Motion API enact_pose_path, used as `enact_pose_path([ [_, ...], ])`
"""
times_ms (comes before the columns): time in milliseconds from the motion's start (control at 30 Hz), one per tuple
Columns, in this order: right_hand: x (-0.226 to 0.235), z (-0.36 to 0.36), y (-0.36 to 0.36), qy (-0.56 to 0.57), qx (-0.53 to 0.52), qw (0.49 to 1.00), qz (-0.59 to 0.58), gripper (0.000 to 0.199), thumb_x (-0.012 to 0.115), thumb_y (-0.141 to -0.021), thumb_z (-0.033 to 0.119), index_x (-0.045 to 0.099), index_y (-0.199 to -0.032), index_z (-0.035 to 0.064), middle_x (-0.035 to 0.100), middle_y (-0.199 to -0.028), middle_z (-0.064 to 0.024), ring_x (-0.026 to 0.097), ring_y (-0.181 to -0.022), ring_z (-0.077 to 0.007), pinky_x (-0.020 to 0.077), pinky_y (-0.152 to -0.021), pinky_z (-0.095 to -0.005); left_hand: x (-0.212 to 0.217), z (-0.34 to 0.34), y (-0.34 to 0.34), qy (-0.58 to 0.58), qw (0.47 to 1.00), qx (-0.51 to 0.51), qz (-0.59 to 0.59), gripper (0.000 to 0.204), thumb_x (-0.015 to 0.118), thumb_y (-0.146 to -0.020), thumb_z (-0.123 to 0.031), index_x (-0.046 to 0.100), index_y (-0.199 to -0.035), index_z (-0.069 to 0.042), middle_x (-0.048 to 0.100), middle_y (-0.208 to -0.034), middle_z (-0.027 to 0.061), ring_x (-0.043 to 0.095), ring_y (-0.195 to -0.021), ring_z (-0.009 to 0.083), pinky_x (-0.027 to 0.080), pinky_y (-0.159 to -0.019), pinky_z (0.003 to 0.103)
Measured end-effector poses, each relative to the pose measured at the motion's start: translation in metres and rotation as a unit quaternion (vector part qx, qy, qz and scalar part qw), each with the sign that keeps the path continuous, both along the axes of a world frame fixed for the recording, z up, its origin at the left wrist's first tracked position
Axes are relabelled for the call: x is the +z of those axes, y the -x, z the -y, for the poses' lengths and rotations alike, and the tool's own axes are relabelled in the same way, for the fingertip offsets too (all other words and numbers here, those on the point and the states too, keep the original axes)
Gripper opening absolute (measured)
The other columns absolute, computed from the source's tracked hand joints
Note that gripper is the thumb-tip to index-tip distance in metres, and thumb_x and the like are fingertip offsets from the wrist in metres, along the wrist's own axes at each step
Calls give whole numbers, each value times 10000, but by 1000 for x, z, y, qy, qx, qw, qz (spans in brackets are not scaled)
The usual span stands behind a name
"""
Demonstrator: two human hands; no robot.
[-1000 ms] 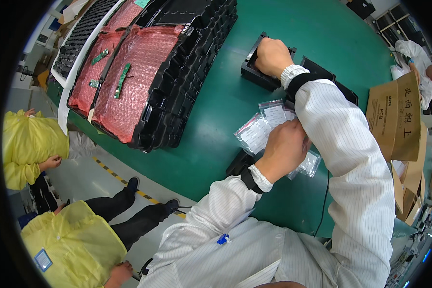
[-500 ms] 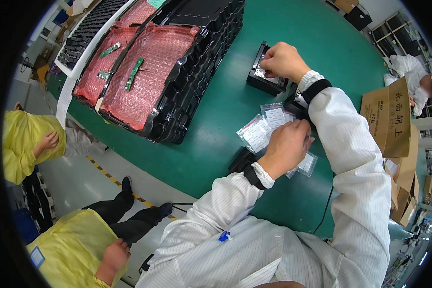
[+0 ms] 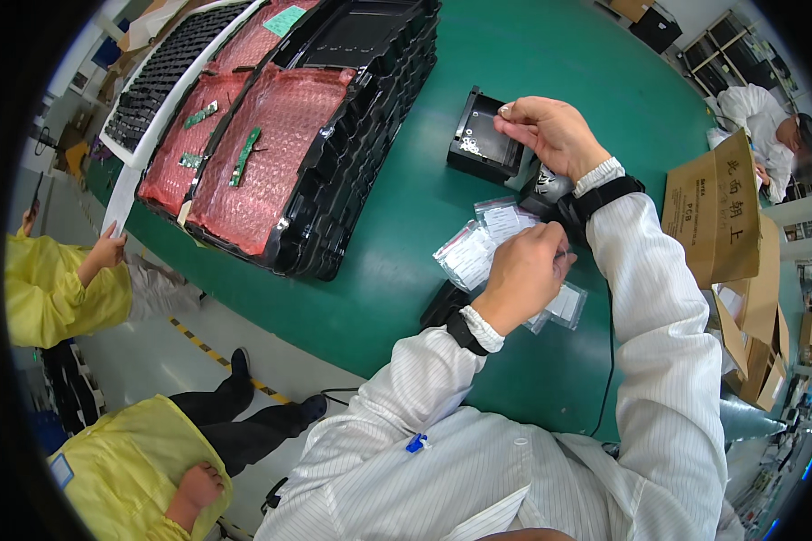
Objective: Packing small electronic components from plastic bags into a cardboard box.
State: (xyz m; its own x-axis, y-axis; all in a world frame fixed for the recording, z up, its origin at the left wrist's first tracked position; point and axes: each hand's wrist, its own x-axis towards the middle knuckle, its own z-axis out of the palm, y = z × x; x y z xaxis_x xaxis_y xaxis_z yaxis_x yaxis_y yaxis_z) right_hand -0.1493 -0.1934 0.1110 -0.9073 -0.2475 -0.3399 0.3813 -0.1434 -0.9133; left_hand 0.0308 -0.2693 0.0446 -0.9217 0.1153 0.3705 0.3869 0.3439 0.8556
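Observation:
My right hand (image 3: 559, 135) is pinched at the near right rim of a black open box (image 3: 484, 167). A small silvery washer-like piece (image 3: 505, 110) shows at its fingertips. Several like rings (image 3: 476, 142) lie on the box's floor. Over the plastic bags my left hand (image 3: 525, 275) is closed, its thumb and fingers together; what they hold, if anything, I cannot make out. Clear zip bags with white labels (image 3: 467, 259) lie under and beside it. A second black container with dark contents (image 3: 547, 185) stands below my right hand, partly covered by it.
At the left, a stack of black trays (image 3: 329, 171) carries pink bubble wrap (image 3: 284, 117) and small green circuit boards (image 3: 244, 157). An open cardboard box (image 3: 713, 216) stands right. A black cable (image 3: 612, 361) crosses the green table (image 3: 406, 298). People in yellow (image 3: 144, 460) are left.
My right hand has come up out of the black box and moved right, with a small ring at its fingertips. My left hand has barely moved. A person at the left has raised their hands.

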Motion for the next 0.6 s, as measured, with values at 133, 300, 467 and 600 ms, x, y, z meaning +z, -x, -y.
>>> enact_pose_path([
  [133, 3, -8, -2, 92, -5, 995, -28, 142, 687, -919, -52, 676, -1046, -116, 718, -1056, -197, 750, -989, -265, 656, -915, -292, 0, -1, 1, 8, 1000, -1, 9, 252, 846, -836, -97, 615, -910, -28, 688, -828, 135, 704, -740, 338, 544, -647, 432],
  [300, 12, -3, -8, 108, 9, 993, -40, 187, 657, -952, -39, 646, -1112, -136, 705, -1101, -218, 737, -1044, -294, 634, -987, -348, -2, 1, 1, 14, 1000, -3, 11, 250, 844, -845, -109, 619, -911, -24, 694, -838, 141, 711, -754, 340, 548, -656, 431],
  [467, 11, -4, -7, 137, 21, 990, -28, 227, 619, -1021, 53, 631, -1134, -143, 690, -1128, -238, 724, -1087, -324, 616, -1028, -392, -2, 0, -1, 13, 1000, -7, 21, 251, 842, -851, -117, 620, -912, -17, 695, -843, 148, 713, -765, 349, 552, -665, 437],
  [600, 11, -3, -9, 155, 24, 987, -28, 319, 626, -1064, 188, 635, -1127, -124, 687, -1120, -237, 725, -1084, -327, 629, -995, -385, -1, -1, 0, 14, 1000, -12, 16, 244, 836, -857, -115, 620, -913, -16, 696, -843, 150, 711, -763, 353, 553, -669, 440],
])
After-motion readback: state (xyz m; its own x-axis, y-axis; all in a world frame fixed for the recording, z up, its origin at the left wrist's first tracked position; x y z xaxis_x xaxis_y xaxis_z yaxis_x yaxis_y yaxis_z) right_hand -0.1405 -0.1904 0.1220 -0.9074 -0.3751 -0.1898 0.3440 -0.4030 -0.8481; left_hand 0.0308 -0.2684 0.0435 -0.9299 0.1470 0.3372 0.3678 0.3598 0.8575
